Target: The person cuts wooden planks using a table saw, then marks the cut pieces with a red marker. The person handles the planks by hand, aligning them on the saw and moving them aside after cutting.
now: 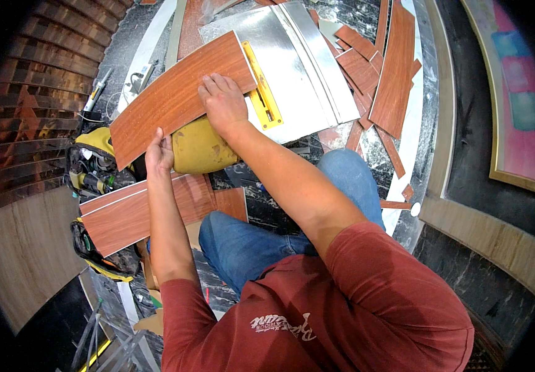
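A long red-brown wood-grain plank (174, 93) is in both my hands, lying slantwise with its far right end over a saw table's silver metal top (286, 68). My left hand (159, 153) holds the plank's near edge toward its left end, thumb up against it. My right hand (224, 104) grips the near edge close to the right end, fingers bent over the upper face; its thumb is hidden. That end meets the yellow slotted insert plate (260, 84) in the metal top. Below the plank bulges the saw's dusty yellow body (202, 147).
Loose planks and offcuts (357, 65) lie scattered right of the saw, beside one long plank (396, 74). More planks (146, 211) rest left of my knees, over an open tool bag (97, 164). A white caulking tube (98, 90) stands far left. A framed picture (518, 93) is at right.
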The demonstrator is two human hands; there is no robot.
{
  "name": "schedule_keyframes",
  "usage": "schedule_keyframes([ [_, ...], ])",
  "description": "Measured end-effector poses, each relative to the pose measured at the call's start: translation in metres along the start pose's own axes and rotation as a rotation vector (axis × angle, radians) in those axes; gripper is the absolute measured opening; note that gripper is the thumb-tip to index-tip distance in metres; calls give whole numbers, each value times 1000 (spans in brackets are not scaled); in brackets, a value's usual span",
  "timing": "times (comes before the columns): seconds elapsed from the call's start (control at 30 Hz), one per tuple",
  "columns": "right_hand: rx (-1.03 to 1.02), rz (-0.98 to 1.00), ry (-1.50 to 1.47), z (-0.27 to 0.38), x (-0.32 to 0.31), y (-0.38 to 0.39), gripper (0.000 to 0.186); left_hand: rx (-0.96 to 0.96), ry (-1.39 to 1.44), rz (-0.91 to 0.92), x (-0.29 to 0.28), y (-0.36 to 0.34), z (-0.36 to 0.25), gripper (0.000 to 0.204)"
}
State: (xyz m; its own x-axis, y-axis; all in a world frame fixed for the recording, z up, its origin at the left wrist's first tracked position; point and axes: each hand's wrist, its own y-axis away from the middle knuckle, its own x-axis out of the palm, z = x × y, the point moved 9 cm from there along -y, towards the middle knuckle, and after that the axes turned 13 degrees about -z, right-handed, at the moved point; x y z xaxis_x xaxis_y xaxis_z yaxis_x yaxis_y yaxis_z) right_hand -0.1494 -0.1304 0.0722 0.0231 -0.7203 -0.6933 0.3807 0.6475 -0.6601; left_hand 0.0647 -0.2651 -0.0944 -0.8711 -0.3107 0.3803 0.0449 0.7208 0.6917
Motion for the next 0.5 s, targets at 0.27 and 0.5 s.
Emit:
schedule_keyframes([
  [0.27, -1, 11, 4, 2, -3, 7, 33, -29, -3, -7, -4, 7, 4, 22],
  [0.5, 10, 36, 13, 5, -9, 11, 33, -4, -7, 53, -8, 8, 5, 26],
])
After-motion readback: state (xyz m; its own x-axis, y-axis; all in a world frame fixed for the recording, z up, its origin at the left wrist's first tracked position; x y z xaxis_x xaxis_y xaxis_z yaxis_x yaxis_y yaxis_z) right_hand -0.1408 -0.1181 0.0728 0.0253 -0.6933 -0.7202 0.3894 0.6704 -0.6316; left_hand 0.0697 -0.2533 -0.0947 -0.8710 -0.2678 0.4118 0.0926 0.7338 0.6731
